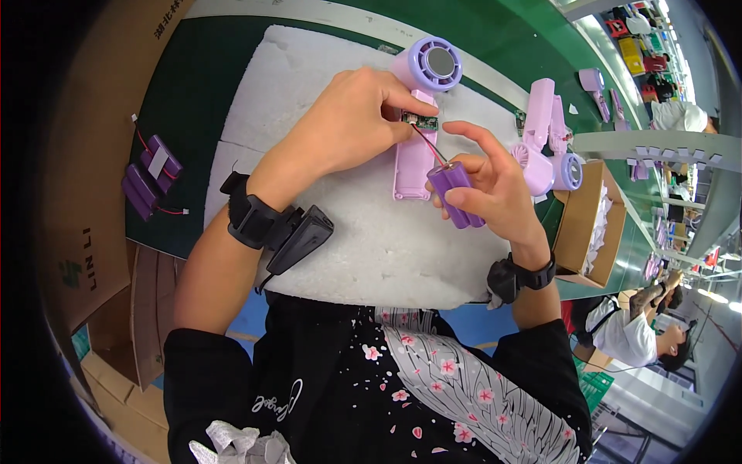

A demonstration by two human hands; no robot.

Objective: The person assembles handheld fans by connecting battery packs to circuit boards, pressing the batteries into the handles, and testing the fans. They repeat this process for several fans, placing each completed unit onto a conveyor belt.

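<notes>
- Here's the purple battery pack, pinched between thumb and fingers of your right hand, forefinger lifted clear.
- Just left of that hand, the pink fan handle lies open, green circuit board inside; your left hand has thumb and forefinger at it, exact pinch hidden.
- Right of your right hand, an open cardboard box holds white pieces.

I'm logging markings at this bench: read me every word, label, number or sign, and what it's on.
Cardboard box: dark lettering, green logo; wording withheld.
Black shirt: white script; wording withheld.
Loose purple batteries: white label; any print too small to read.
Held purple battery: no readable print.
</notes>
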